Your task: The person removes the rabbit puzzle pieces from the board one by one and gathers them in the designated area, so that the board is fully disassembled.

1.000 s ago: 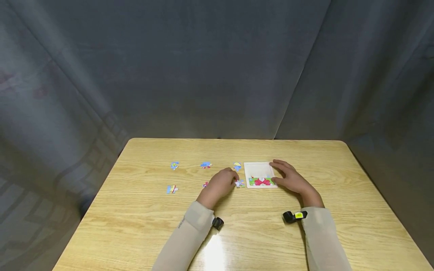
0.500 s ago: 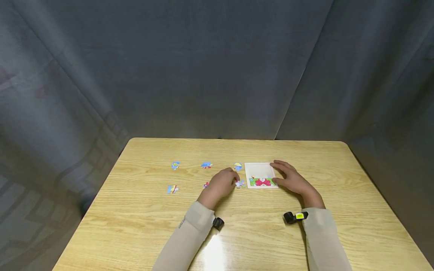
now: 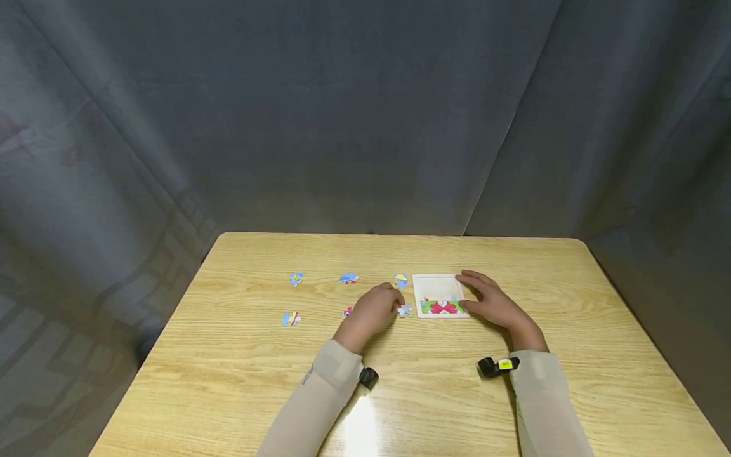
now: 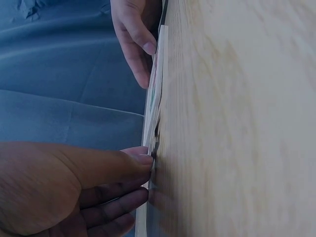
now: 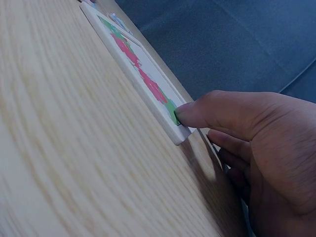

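My left hand [image 3: 374, 311] pinches the edge of a pale blue and pink jigsaw piece [image 3: 406, 310] with thumb and fingertips. Just right of it lies a shallow white puzzle tray [image 3: 436, 287]. Along the tray's front, fitted pieces [image 3: 442, 307] form a green strip with red shapes; its back part shows bare white. My right hand [image 3: 492, 301] rests at the tray's right side, fingers fairly straight. In the right wrist view, the thumb [image 5: 192, 114] presses on the green corner near the tray's rim [image 5: 152, 101].
Loose jigsaw pieces lie left of the tray: a yellow-and-blue one [image 3: 401, 280], a blue one [image 3: 348, 278], another at far left [image 3: 296, 278] and a striped one [image 3: 291, 318]. A pink piece [image 3: 348, 311] is partly hidden by the left hand. Dark curtains [image 3: 365, 127] hang behind the wooden table [image 3: 228, 381].
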`<state>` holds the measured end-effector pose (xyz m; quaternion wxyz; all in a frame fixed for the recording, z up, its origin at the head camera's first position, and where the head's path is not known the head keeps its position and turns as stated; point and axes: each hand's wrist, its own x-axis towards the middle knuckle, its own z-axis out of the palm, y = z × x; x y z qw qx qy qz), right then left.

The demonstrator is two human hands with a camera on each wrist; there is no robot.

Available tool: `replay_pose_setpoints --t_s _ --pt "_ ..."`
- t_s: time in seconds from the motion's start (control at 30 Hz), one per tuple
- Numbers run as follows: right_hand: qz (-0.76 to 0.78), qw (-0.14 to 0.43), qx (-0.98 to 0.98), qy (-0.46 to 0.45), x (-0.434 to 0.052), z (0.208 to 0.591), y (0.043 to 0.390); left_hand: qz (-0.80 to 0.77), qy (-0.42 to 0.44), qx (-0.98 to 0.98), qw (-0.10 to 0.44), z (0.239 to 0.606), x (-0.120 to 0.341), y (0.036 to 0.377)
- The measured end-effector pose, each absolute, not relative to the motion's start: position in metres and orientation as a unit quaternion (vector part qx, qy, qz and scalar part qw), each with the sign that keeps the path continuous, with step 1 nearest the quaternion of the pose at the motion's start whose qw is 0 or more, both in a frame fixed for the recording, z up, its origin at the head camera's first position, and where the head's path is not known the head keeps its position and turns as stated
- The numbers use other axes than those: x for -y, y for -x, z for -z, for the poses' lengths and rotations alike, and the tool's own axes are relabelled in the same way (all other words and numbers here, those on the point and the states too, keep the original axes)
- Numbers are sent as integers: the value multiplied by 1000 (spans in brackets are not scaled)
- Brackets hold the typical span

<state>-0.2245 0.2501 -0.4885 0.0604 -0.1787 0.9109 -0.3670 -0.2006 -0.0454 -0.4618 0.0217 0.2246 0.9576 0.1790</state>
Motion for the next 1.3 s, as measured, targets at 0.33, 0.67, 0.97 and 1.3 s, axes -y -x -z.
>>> replay_pose_setpoints --t_s 0.33,0.67,0.97,1.3 --pt "361 61 -913 181 -250 487 224 -188 -221 -957 24 464 45 202" --pt "359 65 -914 177 -251 488 224 -181 -230 -956 14 465 46 201" --pt "361 62 -913 182 -254 488 224 -182 -232 -955 16 465 45 201" --pt "372 66 -908 181 -254 491 225 -203 -224 -952 54 459 46 198"
